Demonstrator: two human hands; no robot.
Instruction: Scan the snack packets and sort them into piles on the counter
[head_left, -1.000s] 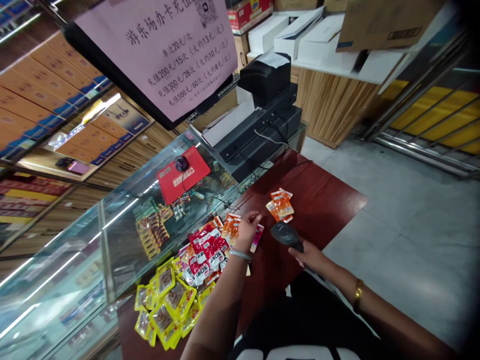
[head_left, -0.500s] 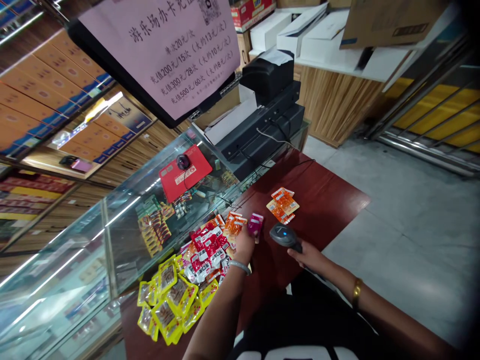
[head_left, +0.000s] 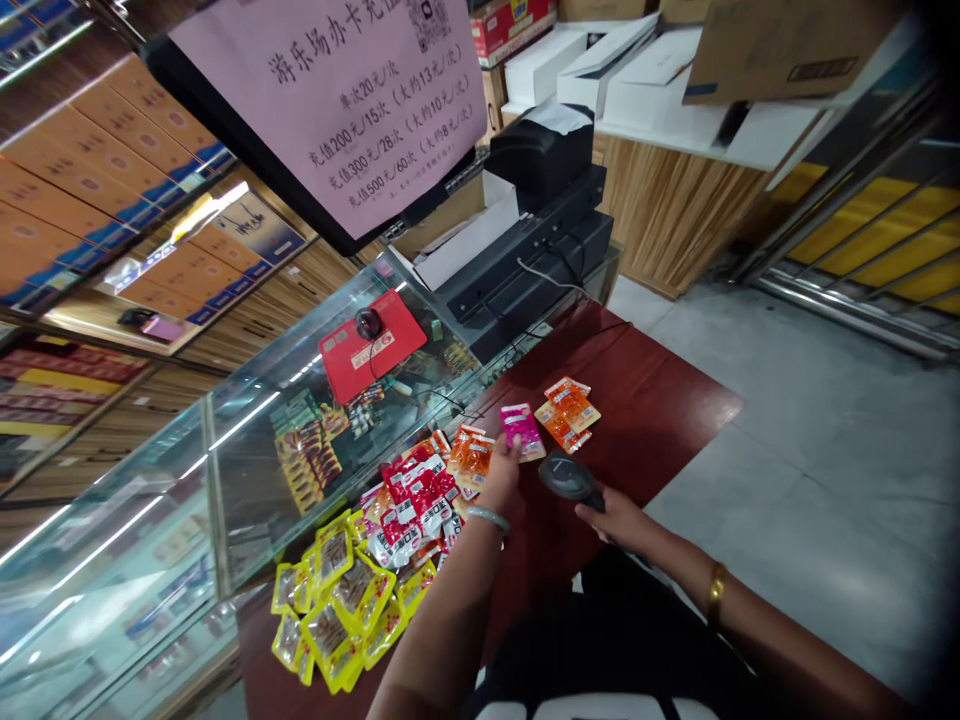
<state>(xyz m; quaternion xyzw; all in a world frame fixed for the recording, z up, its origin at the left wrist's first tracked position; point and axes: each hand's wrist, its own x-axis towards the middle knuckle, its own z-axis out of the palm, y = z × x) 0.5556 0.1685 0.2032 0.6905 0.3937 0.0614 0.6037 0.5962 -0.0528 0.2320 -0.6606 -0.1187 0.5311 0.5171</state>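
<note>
My left hand (head_left: pixel 504 474) pinches the near edge of a pink snack packet (head_left: pixel 523 431) over the dark red tabletop (head_left: pixel 660 375). In my right hand (head_left: pixel 619 517) is a grey handheld barcode scanner (head_left: pixel 568 477), its head facing the pink packet. Just beyond the scanner lie a few orange packets (head_left: pixel 570 408), overlapping each other. Left of my left hand, more orange packets (head_left: pixel 472 452) rest beside a heap of red and white packets (head_left: pixel 416 495). Nearest to me on the left is a pile of yellow packets (head_left: pixel 349 595).
A glass display counter (head_left: pixel 247 480) runs along the left, with a red mat (head_left: pixel 337 365) and a computer mouse (head_left: pixel 367 322) on it. Behind stand a monitor with a pink sign (head_left: pixel 337 120) and a black receipt printer (head_left: pixel 544 150). A metal railing (head_left: pixel 847 310) is at right.
My left hand has moved slightly right and away from me, and the pink packet now shows its face more fully. The scanner's blue light no longer shows.
</note>
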